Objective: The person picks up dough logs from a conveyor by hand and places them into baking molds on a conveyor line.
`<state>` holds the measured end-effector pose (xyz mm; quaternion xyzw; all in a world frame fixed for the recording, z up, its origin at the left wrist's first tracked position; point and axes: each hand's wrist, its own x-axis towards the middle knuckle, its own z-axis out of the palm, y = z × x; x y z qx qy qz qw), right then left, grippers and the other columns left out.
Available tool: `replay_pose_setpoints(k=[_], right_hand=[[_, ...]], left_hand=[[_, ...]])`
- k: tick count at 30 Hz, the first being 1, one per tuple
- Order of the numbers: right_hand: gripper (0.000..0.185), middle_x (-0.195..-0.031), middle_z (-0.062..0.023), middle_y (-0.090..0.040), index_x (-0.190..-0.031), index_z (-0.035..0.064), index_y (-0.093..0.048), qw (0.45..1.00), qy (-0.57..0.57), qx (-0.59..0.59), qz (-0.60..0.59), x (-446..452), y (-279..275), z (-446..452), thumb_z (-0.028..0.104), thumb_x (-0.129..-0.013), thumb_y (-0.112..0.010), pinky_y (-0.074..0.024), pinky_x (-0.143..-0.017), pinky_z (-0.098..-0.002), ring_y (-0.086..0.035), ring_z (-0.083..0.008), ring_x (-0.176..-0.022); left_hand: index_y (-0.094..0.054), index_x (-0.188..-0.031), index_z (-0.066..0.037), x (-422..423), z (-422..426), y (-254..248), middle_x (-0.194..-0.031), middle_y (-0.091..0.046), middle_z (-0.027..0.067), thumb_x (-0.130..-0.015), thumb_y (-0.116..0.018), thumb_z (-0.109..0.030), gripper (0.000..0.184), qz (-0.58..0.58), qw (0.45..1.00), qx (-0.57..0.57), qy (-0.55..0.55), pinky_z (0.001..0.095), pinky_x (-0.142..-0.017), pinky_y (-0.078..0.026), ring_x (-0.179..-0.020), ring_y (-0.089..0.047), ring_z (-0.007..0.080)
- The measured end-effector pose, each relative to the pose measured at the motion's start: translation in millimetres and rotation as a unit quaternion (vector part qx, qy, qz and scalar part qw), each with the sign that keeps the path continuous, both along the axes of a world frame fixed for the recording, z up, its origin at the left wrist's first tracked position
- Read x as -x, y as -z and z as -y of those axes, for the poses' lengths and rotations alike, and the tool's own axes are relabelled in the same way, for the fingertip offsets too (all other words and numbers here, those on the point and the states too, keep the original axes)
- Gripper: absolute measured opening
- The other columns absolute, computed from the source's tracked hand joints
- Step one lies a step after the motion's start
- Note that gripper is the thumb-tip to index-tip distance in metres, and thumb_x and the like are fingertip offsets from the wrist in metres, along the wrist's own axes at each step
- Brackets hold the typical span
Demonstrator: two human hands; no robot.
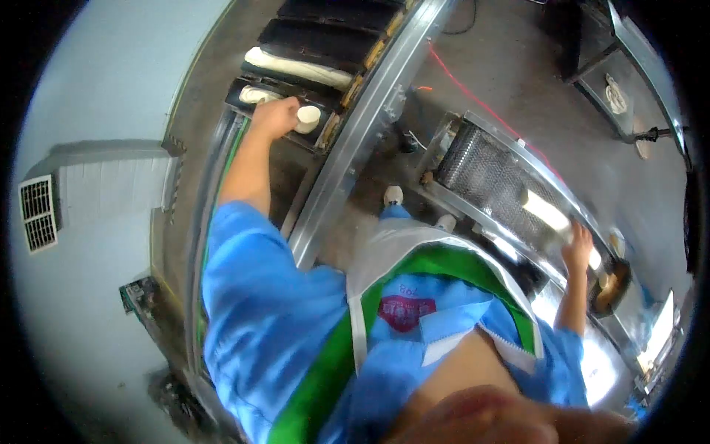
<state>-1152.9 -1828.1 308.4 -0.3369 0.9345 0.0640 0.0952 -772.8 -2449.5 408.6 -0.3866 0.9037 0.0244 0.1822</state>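
My left hand [275,118] is closed around a pale dough roll [308,118] over a dark pan [235,95] on the left line. The roll's rounded end sticks out past my fingers, and pale dough [259,95] also shows behind the hand. A long strip of dough [296,66] lies in the neighbouring pan. On the right, my right hand [578,248] is closed over another dough roll [546,211] at the mesh belt. More pale dough [594,257] shows just past those fingers; whether it is the same piece I cannot tell.
A metal rail [370,111] runs beside the row of dark pans. The mesh conveyor [481,163] stands to my right, with a red hose [466,92] on the floor behind it. A metal table frame [636,74] is at the upper right, and a pale wall [96,96] at the left.
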Motion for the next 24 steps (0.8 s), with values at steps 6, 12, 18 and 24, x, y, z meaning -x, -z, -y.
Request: replay_pose_setpoints(k=[6,12,18,24], right_hand=[[0.043,-0.108,-0.0152,-0.052,-0.107,0.0051,-0.049,0.992,0.061,-0.061,0.094,32,-7,40,0.006,-0.065,-0.057,-0.0407,-0.086,-0.0452,-0.048,-0.0346,-0.103],[0.037,-0.091,-0.006,-0.058,-0.109,-0.0005,-0.051,0.888,0.212,0.182,0.366,50,-44,86,0.018,-0.078,-0.057,-0.0422,-0.069,-0.0234,-0.053,-0.0118,-0.08],[0.047,-0.101,-0.0086,-0.053,-0.118,-0.0004,-0.044,0.631,0.223,0.401,0.625,33,-70,253,0.022,-0.078,-0.052,-0.0441,-0.072,-0.0295,-0.052,-0.0174,-0.088],[0.058,-0.11,-0.0159,-0.053,-0.128,-0.0004,-0.035,0.536,0.046,0.452,0.711,-4,-126,438,0.014,-0.074,-0.053,-0.0468,-0.081,-0.0329,-0.056,-0.0231,-0.095]], left_hand=[[-0.059,-0.105,-0.016,-24,-39,7,-0.098,-0.062,0.0133,-0.071,-0.058,-0.018,0.035,-0.043,0.988,-0.099,-0.107,0.0352,-0.083,-0.042,-0.095,-0.057,0.0292],[-0.05,-0.11,-0.001,5,-27,32,-0.1,-0.057,0.0188,-0.078,-0.051,-0.014,0.034,-0.334,0.67,-0.266,-0.607,0.0409,-0.075,-0.045,-0.086,-0.057,0.0355],[-0.045,-0.115,0.003,-27,26,133,-0.118,-0.045,0.0211,-0.071,-0.05,0.002,0.045,-0.453,0.715,-0.136,-0.515,0.0362,-0.086,-0.039,-0.107,-0.047,0.0329],[-0.043,-0.122,0.001,-25,5,118,-0.123,-0.042,0.0193,-0.068,-0.053,0.004,0.054,-0.389,0.787,-0.035,-0.478,0.035,-0.096,-0.032,-0.115,-0.041,0.0323]])
